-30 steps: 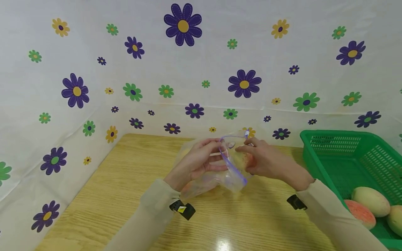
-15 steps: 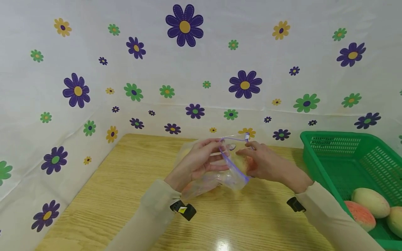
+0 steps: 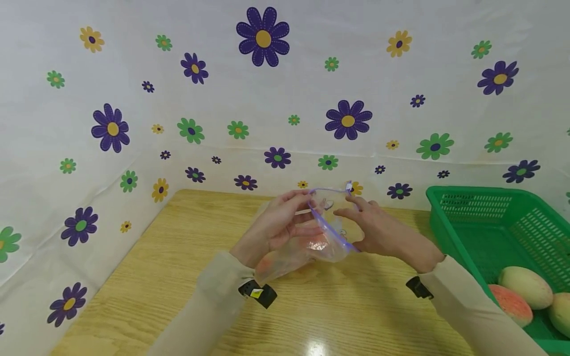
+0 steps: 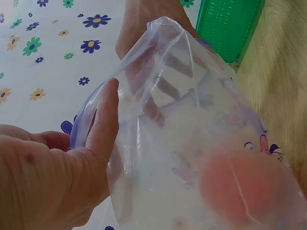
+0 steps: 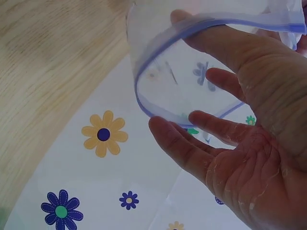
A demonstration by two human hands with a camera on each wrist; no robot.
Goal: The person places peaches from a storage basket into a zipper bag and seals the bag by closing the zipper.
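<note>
A clear zip bag (image 3: 329,253) with a purple zip strip leans over the table, its mouth held wide toward the right. My left hand (image 3: 277,225) pinches the bag's rim between thumb and fingers, the thumb outside in the left wrist view. Through the plastic a reddish peach (image 4: 244,187) shows in the bag. At the mouth is my right hand (image 3: 380,230), fingers spread and holding nothing. In the right wrist view its thumb reaches inside the purple strip (image 5: 192,28), and other fingertips lie right at the rim.
A green plastic basket (image 3: 454,237) stands on the right of the wooden table (image 3: 178,277), with several peaches (image 3: 525,286) in its near end. Behind the table hangs a white flowered cloth (image 3: 294,74).
The peach that my right hand held at the bag's mouth has left its fingers and lies deeper in the bag. The right fingers have spread; my left hand keeps its hold.
</note>
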